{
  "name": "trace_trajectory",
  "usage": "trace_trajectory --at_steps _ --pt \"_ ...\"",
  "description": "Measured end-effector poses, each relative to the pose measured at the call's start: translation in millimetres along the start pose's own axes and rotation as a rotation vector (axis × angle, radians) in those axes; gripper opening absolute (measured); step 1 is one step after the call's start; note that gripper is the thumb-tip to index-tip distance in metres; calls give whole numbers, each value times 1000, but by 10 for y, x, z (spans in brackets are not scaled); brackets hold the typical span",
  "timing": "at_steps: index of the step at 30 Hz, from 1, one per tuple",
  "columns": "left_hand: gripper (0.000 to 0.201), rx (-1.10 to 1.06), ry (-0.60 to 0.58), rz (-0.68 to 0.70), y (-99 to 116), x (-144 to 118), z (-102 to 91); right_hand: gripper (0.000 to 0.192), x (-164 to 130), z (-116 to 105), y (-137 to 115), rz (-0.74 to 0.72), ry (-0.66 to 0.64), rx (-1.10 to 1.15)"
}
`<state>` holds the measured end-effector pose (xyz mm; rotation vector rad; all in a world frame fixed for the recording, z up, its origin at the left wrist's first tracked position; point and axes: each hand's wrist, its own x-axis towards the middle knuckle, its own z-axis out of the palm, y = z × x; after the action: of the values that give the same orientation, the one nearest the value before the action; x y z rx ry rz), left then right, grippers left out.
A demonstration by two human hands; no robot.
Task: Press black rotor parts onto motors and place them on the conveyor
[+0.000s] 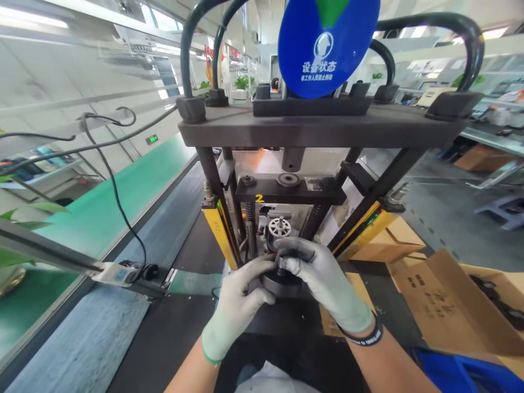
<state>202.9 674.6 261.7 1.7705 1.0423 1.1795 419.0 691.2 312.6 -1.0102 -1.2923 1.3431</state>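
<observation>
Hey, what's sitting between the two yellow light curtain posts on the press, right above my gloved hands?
In the head view, a silver spoked wheel part stands between the left post and right post, just above both hands on the black round part.

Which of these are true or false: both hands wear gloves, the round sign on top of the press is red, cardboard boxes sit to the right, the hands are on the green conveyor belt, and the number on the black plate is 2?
1. Both hands wear gloves. True: the left hand and right hand wear light grey knit gloves.
2. The round sign is red. False: the round sign atop the black metal press frame is blue with white lettering.
3. Cardboard boxes sit to the right. True: open brown cardboard boxes lie there.
4. The hands are on the green conveyor belt. False: they grip a dark round metal part at the press base; the green belt lies to the left.
5. The plate reads 2. True: a yellow 2.
</observation>
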Motion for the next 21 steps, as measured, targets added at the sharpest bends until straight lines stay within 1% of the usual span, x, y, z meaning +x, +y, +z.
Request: trace_trajectory --at_steps 3,6,8,10,13,15,18,21 --pt "42 43 -61 -120 17 27 16 24 37 -43 33 -3 5 -54" --pt "39 17 -103 -208 -37 54 116 22 48 -93 138 -14 8 -112" --pt "37 -77 -80 -251 -103 65 223 24 26 -133 225 -45 52 -146" --pt "39 -157 -13 -247 -164 95 346 28 -13 -186 307 -108 122 -188" --pt "45 -129 108 -199 -204 248 525 37 -20 -294 395 -189 189 -258" --pt "47 -39 169 -117 -216 451 629 39 82 -374 435 -241 196 -281" --pt "51 39 235 77 -315 853 766 38 428 -489 536 -393 244 -263" --pt "53 -14 244 210 -549 1207 881 40 854 -559 741 -510 322 -180"
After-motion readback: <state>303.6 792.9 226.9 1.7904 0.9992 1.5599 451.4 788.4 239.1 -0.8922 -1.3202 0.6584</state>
